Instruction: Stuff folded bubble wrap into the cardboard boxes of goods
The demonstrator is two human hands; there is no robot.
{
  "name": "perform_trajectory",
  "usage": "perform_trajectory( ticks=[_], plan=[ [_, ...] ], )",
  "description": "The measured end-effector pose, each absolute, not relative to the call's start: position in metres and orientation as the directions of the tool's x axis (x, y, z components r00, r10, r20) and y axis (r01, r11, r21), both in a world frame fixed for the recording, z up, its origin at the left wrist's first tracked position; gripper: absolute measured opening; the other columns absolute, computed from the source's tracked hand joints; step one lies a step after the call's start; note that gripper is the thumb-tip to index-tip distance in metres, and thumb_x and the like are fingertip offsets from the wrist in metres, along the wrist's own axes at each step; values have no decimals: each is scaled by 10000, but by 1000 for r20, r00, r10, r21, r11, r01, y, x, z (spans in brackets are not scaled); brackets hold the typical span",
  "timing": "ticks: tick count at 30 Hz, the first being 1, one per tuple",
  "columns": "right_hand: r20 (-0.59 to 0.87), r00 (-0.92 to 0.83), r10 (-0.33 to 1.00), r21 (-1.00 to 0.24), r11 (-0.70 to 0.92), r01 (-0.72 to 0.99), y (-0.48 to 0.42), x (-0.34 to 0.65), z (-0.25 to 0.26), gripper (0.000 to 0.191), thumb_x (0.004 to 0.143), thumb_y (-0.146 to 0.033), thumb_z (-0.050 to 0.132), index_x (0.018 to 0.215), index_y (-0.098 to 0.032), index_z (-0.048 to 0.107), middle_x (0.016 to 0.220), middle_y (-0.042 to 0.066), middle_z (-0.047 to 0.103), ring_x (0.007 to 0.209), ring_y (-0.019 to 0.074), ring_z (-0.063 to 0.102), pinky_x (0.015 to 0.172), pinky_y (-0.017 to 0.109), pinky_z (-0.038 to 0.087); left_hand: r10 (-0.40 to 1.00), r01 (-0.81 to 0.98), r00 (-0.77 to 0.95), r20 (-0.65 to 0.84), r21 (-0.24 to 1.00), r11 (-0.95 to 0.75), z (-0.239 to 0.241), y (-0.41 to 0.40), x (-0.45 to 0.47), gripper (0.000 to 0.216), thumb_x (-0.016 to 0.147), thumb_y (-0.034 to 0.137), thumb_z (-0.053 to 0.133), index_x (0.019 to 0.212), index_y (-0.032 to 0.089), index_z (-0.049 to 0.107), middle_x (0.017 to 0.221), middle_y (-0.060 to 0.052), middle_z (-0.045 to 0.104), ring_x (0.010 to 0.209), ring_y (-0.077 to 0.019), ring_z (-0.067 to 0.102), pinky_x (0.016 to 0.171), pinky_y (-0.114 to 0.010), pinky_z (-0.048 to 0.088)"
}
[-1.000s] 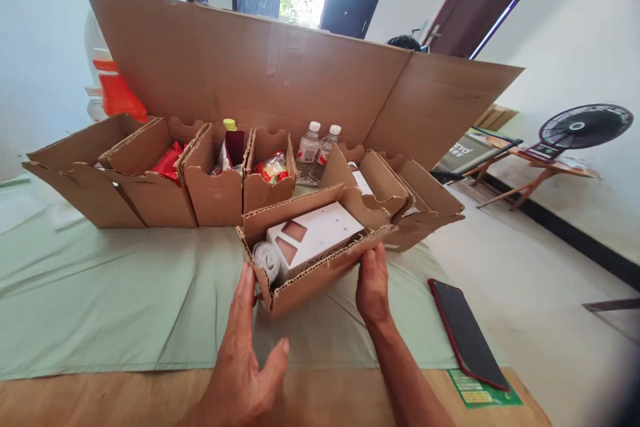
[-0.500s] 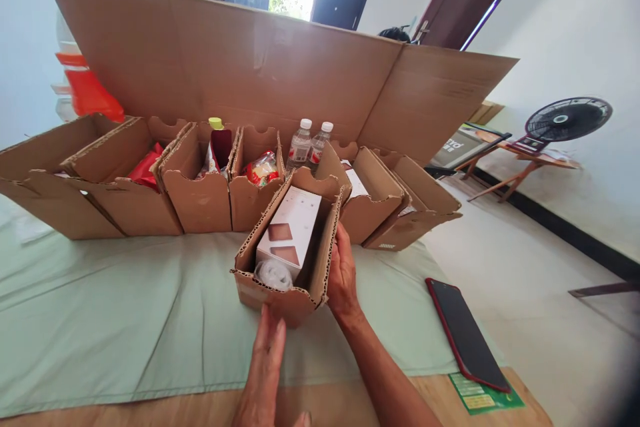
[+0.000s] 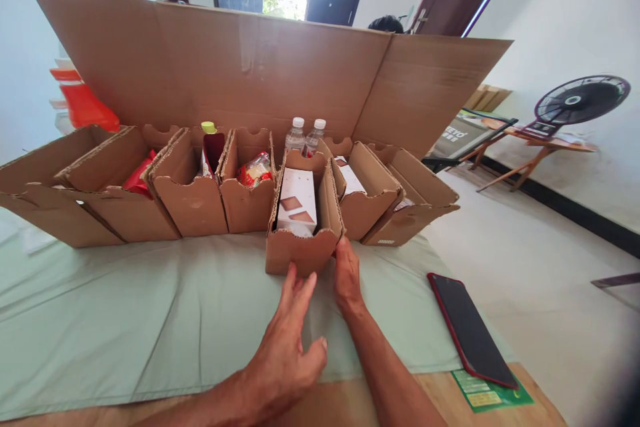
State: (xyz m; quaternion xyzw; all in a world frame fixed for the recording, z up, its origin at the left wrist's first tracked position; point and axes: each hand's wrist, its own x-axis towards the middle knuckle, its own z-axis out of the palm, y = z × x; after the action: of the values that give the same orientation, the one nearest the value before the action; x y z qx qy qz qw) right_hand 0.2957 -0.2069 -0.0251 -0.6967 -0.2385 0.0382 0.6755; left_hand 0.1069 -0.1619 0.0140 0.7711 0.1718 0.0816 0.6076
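Note:
A narrow open-topped cardboard box stands angled slightly in front of a row of similar boxes. Inside it lies a white carton with brown squares printed on it; a clear plastic bundle at its near end is mostly hidden by the front wall. With fingers stretched and thumb apart, my left hand has its fingertips at the lower front of this box. My right hand is closed against the box's right front corner, its fingers partly hidden. Two clear bottles with white caps stand behind the box.
Other cardboard boxes flank it, holding a red packet, a yellow-capped bottle and snack packs. A tall cardboard panel rises behind. A phone lies at the right on the green cloth.
The box has moved away from me, turned straighter and closed in on the row. Both hands have moved forward with it, and more of my left hand shows.

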Motion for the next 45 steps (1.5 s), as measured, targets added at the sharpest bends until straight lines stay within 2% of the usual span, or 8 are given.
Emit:
perform_trajectory(
  ticks=[7,18,23,26,30,34,39,45],
  plan=[
    [222,910,350,-972,2,237,-205,301,-38,600,936,-691,440,1111,-176,692,1146,136,731,1058,272,669,966,448,496,383,158,924,-20,930,-331,12,-139,168,848,777,150,577,1582,143,311,1714,-182,-53,1496,-392,352,857,-384,613],
    [207,909,361,-971,-36,235,-205,305,-42,611,935,-710,415,1092,-183,680,1144,129,725,998,258,688,909,414,516,415,171,909,42,870,-463,-23,-125,195,749,749,137,571,1488,95,456,1694,-229,139,1414,-359,486,1120,-497,464],
    [198,908,370,-973,-41,229,-204,308,-45,662,907,-750,415,1014,-163,704,1049,131,745,919,266,704,891,436,516,155,-2,978,137,757,-653,-34,-138,144,674,699,116,601,1373,134,603,1627,-186,371,1521,-352,320,1227,-567,286],
    [197,905,378,-972,-44,230,-203,309,-45,659,883,-761,451,933,-163,724,942,123,760,891,277,709,887,453,515,-29,-116,991,134,702,-703,-39,-147,106,649,675,126,664,1319,204,655,1565,-132,490,1501,-352,361,1233,-578,263],
    [218,892,395,-967,-32,251,-203,304,-40,549,847,-704,572,889,-177,720,894,111,768,857,275,717,866,460,540,-117,-243,967,226,679,-693,-66,-152,67,434,787,297,755,1218,296,710,1473,-84,603,1412,-341,500,1215,-555,300],
    [257,870,421,-957,-14,289,-200,283,-20,416,855,-581,633,966,-186,701,934,107,768,865,261,722,855,462,567,-110,-304,945,309,700,-646,-92,-146,43,256,999,375,580,1218,367,713,1300,-29,731,1323,-236,601,1185,-404,366],
    [387,733,559,-895,36,445,-169,245,48,382,902,-442,623,1203,-209,655,918,55,755,724,192,699,775,397,587,-78,-287,954,289,807,-517,-88,-142,35,322,981,464,580,1262,350,690,1157,-23,792,1207,-217,673,1140,-340,396],
    [351,517,781,-572,-259,778,-96,246,110,560,878,-262,523,1438,-247,540,750,-20,727,569,166,638,640,312,498,-29,-319,930,367,765,-560,-95,-155,43,265,955,464,599,1054,259,735,979,-27,816,1102,-206,702,1071,-315,413]
  ],
)
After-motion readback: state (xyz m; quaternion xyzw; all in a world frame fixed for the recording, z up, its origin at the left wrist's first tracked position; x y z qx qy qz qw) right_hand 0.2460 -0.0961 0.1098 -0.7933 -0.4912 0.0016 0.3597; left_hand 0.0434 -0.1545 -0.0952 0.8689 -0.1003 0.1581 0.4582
